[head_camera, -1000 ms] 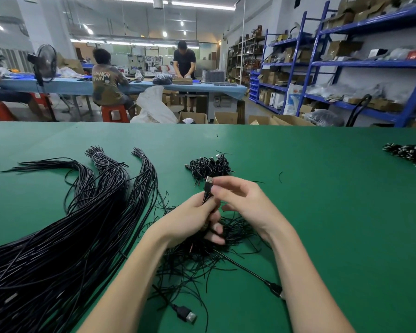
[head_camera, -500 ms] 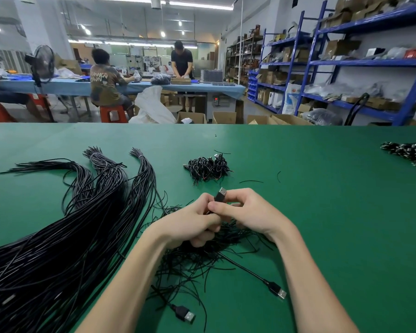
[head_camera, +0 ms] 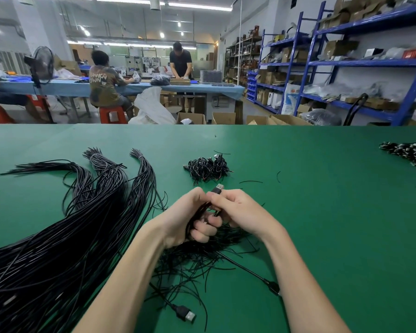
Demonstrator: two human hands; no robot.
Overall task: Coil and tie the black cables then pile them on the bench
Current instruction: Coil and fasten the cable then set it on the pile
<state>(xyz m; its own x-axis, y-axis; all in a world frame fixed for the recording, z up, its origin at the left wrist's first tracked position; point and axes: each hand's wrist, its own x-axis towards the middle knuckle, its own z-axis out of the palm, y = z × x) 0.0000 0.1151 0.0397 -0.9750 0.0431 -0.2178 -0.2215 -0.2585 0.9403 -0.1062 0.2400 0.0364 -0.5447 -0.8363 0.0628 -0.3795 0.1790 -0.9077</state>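
Since a moment ago your hands have come a bit closer to you, and the plug [head_camera: 218, 189] has tipped from standing up to leaning off to the right. Far to your left lies the big heap of long black cables [head_camera: 65, 236], spread across the green bench [head_camera: 322, 212], with their tied ends fanned out at the far side. Your left hand [head_camera: 190, 219] is next, with its fingers curled tight round a coiled cable [head_camera: 197, 213], so the loops show dark inside your fist. Right beside it, touching it, your right hand [head_camera: 240, 210] pinches the same cable just under the plug, thumb and first finger pressed together, and the plug pokes out above them. Under both hands sits a messy nest of thin ties [head_camera: 197, 258]. Two more plugs lie flat on the bench near you, one [head_camera: 186, 314] between your arms and one [head_camera: 273, 286] against your right arm. Past your hands, farther away, sits a small pile [head_camera: 207, 167] of coiled cables. Far to the right, at the edge, is another pile [head_camera: 411, 152].
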